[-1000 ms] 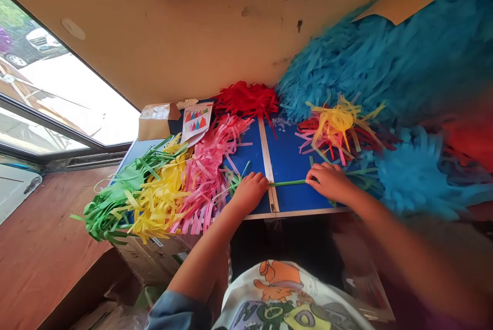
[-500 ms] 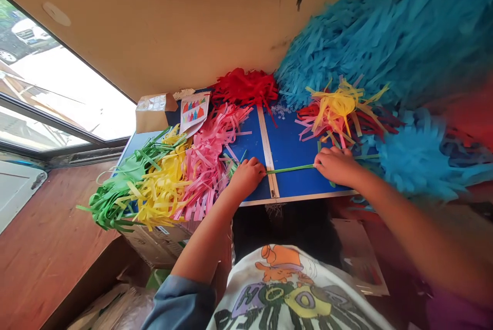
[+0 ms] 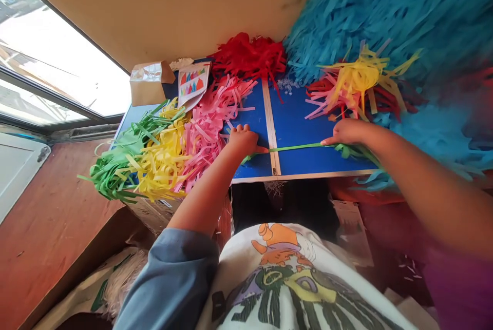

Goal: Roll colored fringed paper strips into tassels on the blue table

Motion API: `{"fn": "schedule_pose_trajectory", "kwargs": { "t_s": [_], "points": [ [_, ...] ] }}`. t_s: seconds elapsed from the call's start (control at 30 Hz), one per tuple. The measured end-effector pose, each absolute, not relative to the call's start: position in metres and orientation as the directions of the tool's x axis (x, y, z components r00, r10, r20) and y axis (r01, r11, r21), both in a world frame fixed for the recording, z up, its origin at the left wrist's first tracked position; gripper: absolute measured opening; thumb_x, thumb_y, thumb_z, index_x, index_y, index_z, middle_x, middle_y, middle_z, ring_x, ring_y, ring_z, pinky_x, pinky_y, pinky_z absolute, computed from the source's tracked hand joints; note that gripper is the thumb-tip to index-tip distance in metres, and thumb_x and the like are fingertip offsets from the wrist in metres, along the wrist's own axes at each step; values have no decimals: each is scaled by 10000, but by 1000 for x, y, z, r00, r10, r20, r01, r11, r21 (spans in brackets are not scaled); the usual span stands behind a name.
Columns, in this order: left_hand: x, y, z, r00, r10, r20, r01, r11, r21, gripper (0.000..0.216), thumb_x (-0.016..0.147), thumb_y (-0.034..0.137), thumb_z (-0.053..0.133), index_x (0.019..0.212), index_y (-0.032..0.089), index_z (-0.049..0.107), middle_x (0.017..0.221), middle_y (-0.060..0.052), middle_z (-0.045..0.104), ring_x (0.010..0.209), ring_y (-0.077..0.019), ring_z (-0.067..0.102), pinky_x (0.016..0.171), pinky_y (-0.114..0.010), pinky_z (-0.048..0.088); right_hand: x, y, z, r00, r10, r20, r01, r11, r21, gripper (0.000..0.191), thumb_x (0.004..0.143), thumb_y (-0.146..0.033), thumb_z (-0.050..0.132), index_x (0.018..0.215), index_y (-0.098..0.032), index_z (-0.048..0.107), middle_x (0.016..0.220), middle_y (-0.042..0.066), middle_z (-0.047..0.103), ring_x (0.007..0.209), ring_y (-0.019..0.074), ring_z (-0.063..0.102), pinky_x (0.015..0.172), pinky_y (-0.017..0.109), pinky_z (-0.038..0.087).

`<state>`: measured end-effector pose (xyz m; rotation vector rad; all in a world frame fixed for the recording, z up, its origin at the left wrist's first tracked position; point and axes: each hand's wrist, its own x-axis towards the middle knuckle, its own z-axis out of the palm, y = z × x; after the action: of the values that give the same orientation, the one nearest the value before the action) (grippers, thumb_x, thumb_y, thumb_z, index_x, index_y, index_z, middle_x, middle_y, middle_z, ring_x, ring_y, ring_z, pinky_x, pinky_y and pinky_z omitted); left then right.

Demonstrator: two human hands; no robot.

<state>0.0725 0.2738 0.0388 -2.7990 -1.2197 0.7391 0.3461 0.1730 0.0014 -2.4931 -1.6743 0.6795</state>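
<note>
We hold green strip (image 3: 296,148) straight over surface (image 3: 295,124), left hand (image 3: 244,141) and right hand (image 3: 347,131) gripping it; straightening seems done, release not yet.

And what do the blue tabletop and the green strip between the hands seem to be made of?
Green strip: probably matte tissue paper or thin fabric, being narrow, ribbon-like and without gloss. Blue tabletop: possibly painted or laminated board, judging by its smooth, even colour; which one is unclear.

1. Between the left hand (image 3: 244,141) and right hand (image 3: 346,132), a longer stretch of green strip (image 3: 296,148) has been exposed.
2. One left digit has been straightened along it.
3. Crumpled green ends (image 3: 346,151) have been revealed below the right hand.
</note>
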Motion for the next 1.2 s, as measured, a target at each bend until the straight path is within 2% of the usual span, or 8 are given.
{"fn": "schedule_pose_trajectory", "kwargs": {
  "t_s": [0.07,0.1,0.17,0.23,0.33,0.47,0.6,1.2],
  "points": [
    [72,272,39,577,697,-426,702,-690,-176,667,755,709,387,1047,164,635,1128,-163,489,1076,-330,419,874,-406,323,342,166,15,291,815,-500,861,-451,-234,341,636,-431,705,501,-171,531,472,9,492,545,162,507,547,281,345],
    [72,271,40,574,698,-428,708,-686,-170,671,756,711,383,1049,162,634,1135,-165,486,1079,-329,420,874,-401,323,335,161,22,319,807,-497,851,-475,-224,290,652,-409,697,567,-165,565,534,18,540,572,165,521,550,277,350],
    [72,271,41,572,698,-431,714,-682,-156,674,750,718,382,1040,166,637,1141,-165,486,1075,-324,429,868,-393,330,311,149,34,441,867,-233,829,-493,-266,268,707,-422,641,732,-156,614,713,54,621,667,187,555,582,289,376],
    [72,272,42,577,694,-431,715,-684,-145,663,739,725,391,1022,181,644,1138,-158,494,1068,-317,439,863,-387,337,273,135,36,486,855,183,861,-431,-270,334,806,-430,506,883,-128,625,875,110,642,812,228,568,676,334,407],
    [71,272,44,582,687,-435,713,-688,-132,651,727,731,403,1007,198,649,1134,-151,504,1066,-309,450,862,-384,342,206,121,18,77,904,421,971,28,-238,346,870,-336,406,1013,-103,618,1041,119,635,979,218,555,857,344,400],
    [69,273,44,585,691,-425,716,-686,-130,660,724,742,384,1011,210,649,1135,-147,509,1071,-304,459,877,-388,336,153,122,-17,-130,930,343,970,191,-152,421,883,-327,397,1150,-46,561,1237,143,537,1168,234,458,1000,361,320],
    [69,274,45,596,685,-420,709,-694,-126,662,729,737,384,1033,209,645,1142,-155,511,1072,-308,459,875,-388,336,152,128,-27,-119,964,236,976,157,-149,488,891,-386,385,1222,-50,508,1306,143,469,1234,235,392,1035,402,282],
    [70,273,47,583,692,-427,701,-693,-166,620,769,691,377,1070,212,631,1158,-165,514,1076,-327,463,874,-403,343,187,128,-17,42,986,161,995,-26,-100,604,885,-504,326,1269,-59,466,1342,153,412,1236,250,393,1030,428,266]
  ]
}}
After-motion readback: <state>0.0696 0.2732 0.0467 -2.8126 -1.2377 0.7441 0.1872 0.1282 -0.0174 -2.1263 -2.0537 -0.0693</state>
